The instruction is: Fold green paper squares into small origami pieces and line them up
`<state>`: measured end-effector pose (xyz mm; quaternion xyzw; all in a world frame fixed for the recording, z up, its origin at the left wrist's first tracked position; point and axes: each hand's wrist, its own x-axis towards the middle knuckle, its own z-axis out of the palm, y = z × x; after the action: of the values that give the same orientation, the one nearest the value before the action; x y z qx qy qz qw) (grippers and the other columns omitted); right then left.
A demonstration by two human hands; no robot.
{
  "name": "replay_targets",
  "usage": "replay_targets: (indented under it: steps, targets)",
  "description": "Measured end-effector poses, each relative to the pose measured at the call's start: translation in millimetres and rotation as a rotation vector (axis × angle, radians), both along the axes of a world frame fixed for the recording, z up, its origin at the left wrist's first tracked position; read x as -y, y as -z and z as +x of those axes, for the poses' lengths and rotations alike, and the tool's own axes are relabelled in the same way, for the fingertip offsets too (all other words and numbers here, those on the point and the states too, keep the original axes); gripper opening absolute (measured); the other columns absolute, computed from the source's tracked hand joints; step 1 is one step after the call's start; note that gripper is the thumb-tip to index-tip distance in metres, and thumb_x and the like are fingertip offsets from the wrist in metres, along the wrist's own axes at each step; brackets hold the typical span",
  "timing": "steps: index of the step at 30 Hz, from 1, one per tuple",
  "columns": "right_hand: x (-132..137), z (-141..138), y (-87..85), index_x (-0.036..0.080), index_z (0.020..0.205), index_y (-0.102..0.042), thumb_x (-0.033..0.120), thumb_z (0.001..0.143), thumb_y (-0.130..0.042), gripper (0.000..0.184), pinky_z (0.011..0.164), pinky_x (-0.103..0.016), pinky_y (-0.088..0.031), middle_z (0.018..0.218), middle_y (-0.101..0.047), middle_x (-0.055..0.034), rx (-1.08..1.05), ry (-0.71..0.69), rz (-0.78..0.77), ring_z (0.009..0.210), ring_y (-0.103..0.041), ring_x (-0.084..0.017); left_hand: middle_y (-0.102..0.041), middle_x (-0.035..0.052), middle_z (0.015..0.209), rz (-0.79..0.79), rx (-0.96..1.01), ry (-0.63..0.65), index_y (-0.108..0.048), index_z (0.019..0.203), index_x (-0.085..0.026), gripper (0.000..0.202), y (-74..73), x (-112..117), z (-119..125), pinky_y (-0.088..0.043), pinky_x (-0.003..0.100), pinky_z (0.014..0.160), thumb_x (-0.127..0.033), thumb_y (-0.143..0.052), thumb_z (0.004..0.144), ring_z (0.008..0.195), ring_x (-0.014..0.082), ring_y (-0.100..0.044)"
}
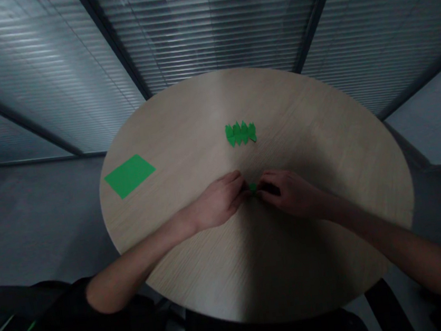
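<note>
A: How many hands are working here?
B: Two. The left hand (pixel 221 200) and the right hand (pixel 291 192) are meeting near the middle of one round counter (pixel 202 284).

A: And what is each grip doing?
B: Both are pinching, fingertips nearly together, at one small green piece (pixel 253 188). The left grip is holding its left side, the right grip its right side. The right thumb and forefinger are leaving a dark loop behind their tips.

A: Any other green things?
B: One green sheet (pixel 130 176) is lying flat near the left edge, well apart from the hands. One cluster of green folded shapes (pixel 241 133) is sitting just beyond them; I'm counting four points along its top.

A: Four separate shapes, or one joined strip?
B: I can't tell; they're standing too close together.

A: What else is hiding?
B: Fingers are covering most of the small piece, so its folds aren't showing. Shadow is darkening the wood around the right hand. Two dark sleeves (pixel 62 316) are running off the frame, and the blinds (pixel 208 28) behind are blurring whatever is beyond them.
</note>
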<state>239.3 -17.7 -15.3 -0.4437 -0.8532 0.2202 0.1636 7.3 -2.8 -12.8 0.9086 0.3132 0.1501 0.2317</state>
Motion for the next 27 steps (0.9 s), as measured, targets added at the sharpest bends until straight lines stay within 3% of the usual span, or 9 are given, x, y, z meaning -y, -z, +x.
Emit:
replay_targets:
  steps: [7,16,27]
  targets:
    - [4.4,-1.8,-3.5,0.017,0.084,-0.067,0.014,0.088,-0.068,0.005,0.070,-0.029,-0.043,0.083,-0.066,-0.0027,-0.090,0.056,-0.052,0.075,-0.061,-0.017,-0.061,0.0083,0.096,0.007,-0.014,0.003,-0.062,0.100,-0.015,0.018,0.4,-0.6,-0.9,-0.055,0.036,0.078,-0.020,-0.045,0.105,0.086,0.0222,-0.062]
    - [6.1,-2.3,3.5,0.018,0.082,-0.065,0.017,0.090,-0.067,0.009,0.071,-0.030,-0.044,0.084,-0.065,-0.0035,-0.067,0.056,0.006,0.077,-0.060,-0.018,-0.063,0.0082,0.097,-0.026,0.020,0.019,-0.063,0.101,-0.016,0.018,1.4,-1.9,-0.3,-0.055,0.038,0.082,-0.020,-0.046,0.104,0.090,0.0229,-0.064]
    - [7.5,-4.6,5.5,0.018,0.080,-0.061,0.017,0.091,-0.068,0.013,0.072,-0.031,-0.042,0.083,-0.062,-0.0037,-0.043,0.103,0.033,0.075,-0.057,-0.018,-0.059,0.0066,0.090,-0.002,-0.022,-0.059,-0.060,0.091,-0.015,0.021,-2.2,3.7,4.0,-0.052,0.034,0.072,-0.024,-0.048,0.106,0.079,0.0201,-0.059]
